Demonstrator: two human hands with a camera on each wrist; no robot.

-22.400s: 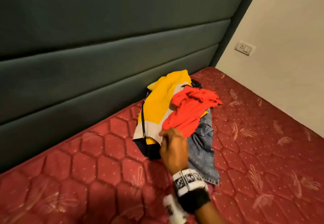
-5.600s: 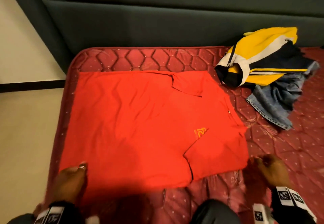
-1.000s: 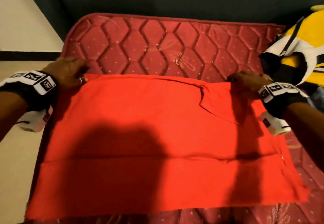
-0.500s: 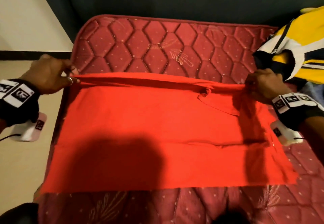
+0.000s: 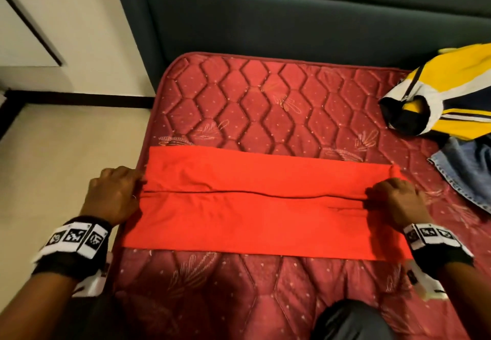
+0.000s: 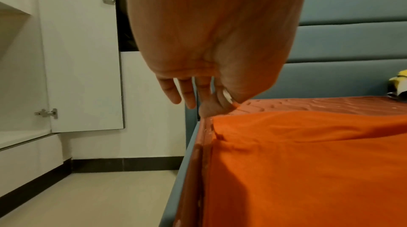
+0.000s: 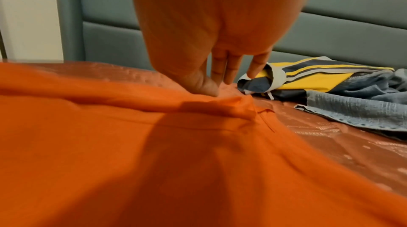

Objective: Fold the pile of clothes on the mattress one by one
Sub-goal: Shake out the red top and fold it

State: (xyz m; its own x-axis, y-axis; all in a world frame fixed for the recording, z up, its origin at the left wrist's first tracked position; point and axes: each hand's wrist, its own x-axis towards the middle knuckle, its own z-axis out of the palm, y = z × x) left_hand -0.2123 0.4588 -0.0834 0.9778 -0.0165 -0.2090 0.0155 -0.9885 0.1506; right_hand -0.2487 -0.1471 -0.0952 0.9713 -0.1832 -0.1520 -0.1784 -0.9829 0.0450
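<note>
A red shirt (image 5: 265,206) lies on the maroon mattress (image 5: 265,105) as a long strip, with its far part folded over to a seam along the middle. My left hand (image 5: 136,189) pinches that folded edge at the strip's left end, by the mattress side. The left wrist view shows thumb and forefinger of the left hand (image 6: 218,109) closed on the cloth (image 6: 308,161), the other fingers hanging loose. My right hand (image 5: 370,196) pinches the same edge at the right end. In the right wrist view its thumb and fingers (image 7: 214,90) press a bunched fold of shirt (image 7: 132,143).
A yellow, white and navy jacket (image 5: 451,95) and blue jeans (image 5: 467,169) lie heaped at the right, close to my right hand. A dark green headboard (image 5: 292,20) runs along the back. The floor (image 5: 66,153) drops off left of the mattress. My knee (image 5: 350,323) is at the near edge.
Both hands lifted the shirt's far edge and drew it toward me, laying it over the middle. The shirt went from a wide panel to a narrower strip.
</note>
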